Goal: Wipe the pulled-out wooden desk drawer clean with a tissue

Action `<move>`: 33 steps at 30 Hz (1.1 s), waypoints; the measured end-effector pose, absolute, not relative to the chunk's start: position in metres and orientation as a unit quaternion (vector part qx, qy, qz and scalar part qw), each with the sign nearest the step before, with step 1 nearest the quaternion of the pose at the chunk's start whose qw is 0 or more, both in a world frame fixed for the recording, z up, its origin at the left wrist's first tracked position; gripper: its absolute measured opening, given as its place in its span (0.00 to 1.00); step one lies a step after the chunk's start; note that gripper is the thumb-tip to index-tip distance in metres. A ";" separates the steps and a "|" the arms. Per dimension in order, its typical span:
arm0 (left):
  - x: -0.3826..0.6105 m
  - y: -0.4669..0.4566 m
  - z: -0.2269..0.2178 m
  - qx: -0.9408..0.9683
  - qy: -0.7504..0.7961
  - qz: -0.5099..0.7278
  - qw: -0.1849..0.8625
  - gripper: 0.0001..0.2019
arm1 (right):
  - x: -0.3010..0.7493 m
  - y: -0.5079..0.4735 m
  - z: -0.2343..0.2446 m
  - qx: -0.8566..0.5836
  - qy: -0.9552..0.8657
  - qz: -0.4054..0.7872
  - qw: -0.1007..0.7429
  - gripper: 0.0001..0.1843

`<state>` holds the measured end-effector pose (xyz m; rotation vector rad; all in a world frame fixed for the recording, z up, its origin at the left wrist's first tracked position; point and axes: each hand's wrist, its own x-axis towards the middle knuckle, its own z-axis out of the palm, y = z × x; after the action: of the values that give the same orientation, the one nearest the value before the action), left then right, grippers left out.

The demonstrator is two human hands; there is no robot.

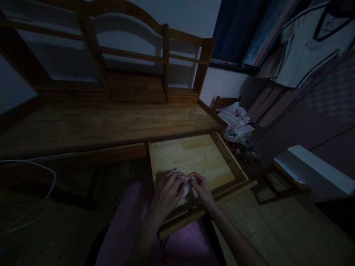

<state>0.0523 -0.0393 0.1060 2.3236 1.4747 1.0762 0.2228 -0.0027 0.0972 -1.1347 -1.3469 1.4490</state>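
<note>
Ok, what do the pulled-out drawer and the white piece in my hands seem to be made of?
The drawer: wood, perhaps thinly varnished, showing strips of differing tone. The white piece: tissue or thin cloth, matte, judging by crumpled folds; too dim to tell which.

On my monitor I saw a white wad [186, 190], a pale yellow drawer [188, 151], a brown wood-grained table [111, 122], pink clothing [120, 225], and a white shirt [299, 51] edged in black.

Here's left hand [170, 190], back up, fingers [177, 183] curled inward! Right hand [200, 185] just beside it, thumb and forefinger pinched, tips near left fingertips. Behind hands, bare left forearm [148, 229] and right forearm [234, 232] spread apart.
</note>
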 end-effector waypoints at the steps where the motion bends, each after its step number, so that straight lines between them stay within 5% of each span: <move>1: 0.052 -0.039 0.106 0.783 0.497 0.362 0.093 0.08 | 0.223 -0.003 0.097 -0.451 -0.537 0.577 0.419 0.11; 33: 0.058 -0.037 0.108 0.694 0.515 0.481 0.144 0.06 | 0.218 -0.012 0.108 -0.404 -0.560 0.563 0.454 0.12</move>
<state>0.0584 -0.0375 0.1082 2.0001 1.4856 1.3876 0.2180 -0.0118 0.1082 -0.9974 -1.3832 1.3897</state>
